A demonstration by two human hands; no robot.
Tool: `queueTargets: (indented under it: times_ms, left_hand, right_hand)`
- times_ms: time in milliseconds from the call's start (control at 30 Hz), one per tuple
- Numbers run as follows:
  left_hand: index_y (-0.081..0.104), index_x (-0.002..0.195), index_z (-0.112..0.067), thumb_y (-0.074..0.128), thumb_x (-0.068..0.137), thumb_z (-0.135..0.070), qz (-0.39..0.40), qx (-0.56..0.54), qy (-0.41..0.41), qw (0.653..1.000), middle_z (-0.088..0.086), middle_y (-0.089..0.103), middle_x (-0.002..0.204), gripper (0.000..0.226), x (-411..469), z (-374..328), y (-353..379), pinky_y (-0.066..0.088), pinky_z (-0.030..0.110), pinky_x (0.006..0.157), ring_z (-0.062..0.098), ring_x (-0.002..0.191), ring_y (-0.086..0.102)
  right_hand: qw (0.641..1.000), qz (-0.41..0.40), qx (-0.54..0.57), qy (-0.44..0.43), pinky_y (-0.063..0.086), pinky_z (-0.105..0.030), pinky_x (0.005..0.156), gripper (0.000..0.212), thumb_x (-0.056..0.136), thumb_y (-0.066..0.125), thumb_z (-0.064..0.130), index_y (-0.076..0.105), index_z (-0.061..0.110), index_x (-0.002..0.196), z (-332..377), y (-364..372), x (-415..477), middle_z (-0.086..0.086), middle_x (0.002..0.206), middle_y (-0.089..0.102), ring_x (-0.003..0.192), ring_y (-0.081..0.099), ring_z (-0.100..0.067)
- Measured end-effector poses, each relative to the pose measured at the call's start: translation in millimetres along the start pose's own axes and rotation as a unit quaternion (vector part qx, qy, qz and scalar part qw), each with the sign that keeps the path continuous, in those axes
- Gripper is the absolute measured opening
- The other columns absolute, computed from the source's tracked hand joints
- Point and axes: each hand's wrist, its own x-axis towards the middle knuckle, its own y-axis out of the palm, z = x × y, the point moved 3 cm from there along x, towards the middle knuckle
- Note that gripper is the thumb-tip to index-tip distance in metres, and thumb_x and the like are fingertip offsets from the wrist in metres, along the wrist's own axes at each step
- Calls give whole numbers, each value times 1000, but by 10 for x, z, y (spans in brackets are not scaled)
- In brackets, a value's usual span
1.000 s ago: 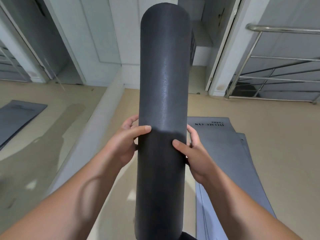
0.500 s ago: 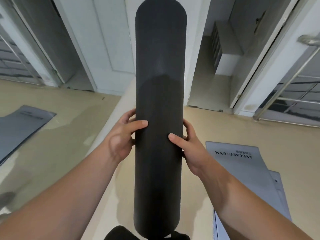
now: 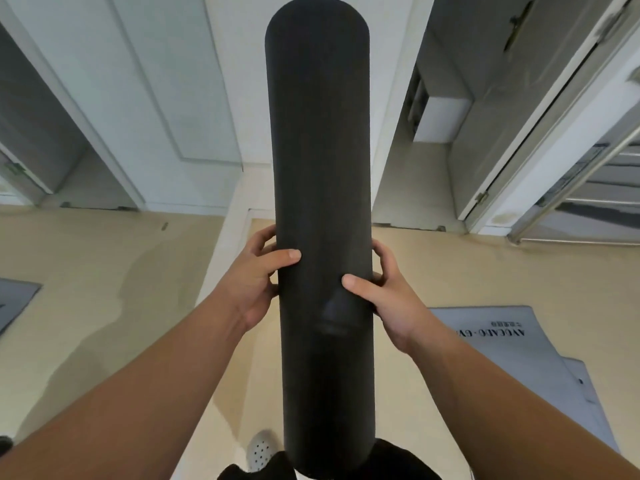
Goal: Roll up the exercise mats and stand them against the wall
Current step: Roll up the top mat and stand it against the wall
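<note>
Rolled black mat (image 3: 320,168) at centre of view, spanning from 12 to 6 o'clock. My left hand (image 3: 252,282) grasps its 9 o'clock side and my right hand (image 3: 391,299) its 3 o'clock side, thumbs laid across the front. Flat grey mats (image 3: 502,358) lie on the floor (image 3: 104,271) at 4 o'clock.

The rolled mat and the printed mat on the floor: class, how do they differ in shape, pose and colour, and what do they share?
Shape: the rolled mat is a cylinder; the printed mat lies unrolled.
Pose: the rolled mat is held roughly upright by the left hand and right hand; the printed mat lies flat, untouched.
Colour: the rolled mat is near black; the printed mat is lighter grey with lettering.
Both are exercise mats.
</note>
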Motion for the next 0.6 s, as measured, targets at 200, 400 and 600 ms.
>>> queueTargets:
  times_ms: [200, 400, 600]
  left_hand:
    - [56, 135, -28, 78, 67, -15, 11, 11, -20, 1000, 0, 71, 125, 73, 1210, -302, -190, 50, 41, 79, 23, 112, 66]
    - [56, 133, -28, 82, 63, -14, -47, 16, -39, 998, -1, 71, 125, 76, 2544, -300, -360, 51, 42, 81, 23, 114, 66]
    - [55, 134, -31, 79, 67, -24, -85, 28, -63, 994, -6, 72, 123, 71, 3917, 11, -682, 52, 45, 87, 19, 117, 65]
  right_hand:
    - [998, -37, 16, 45, 54, -11, 66, 55, 93, 61, 51, 42, 48, 144, 71, 1, 1273, 28, 116, 67, 95, 68, 7]
    - [996, 9, 16, 85, 52, -16, 73, 63, 85, 65, 57, 41, 49, 143, -52, -126, 2786, 22, 124, 64, 106, 64, -2]
    - [992, 23, 15, 123, 54, -13, 66, 52, 94, 63, 53, 43, 47, 142, -547, -281, 4277, 28, 109, 71, 94, 70, 6]
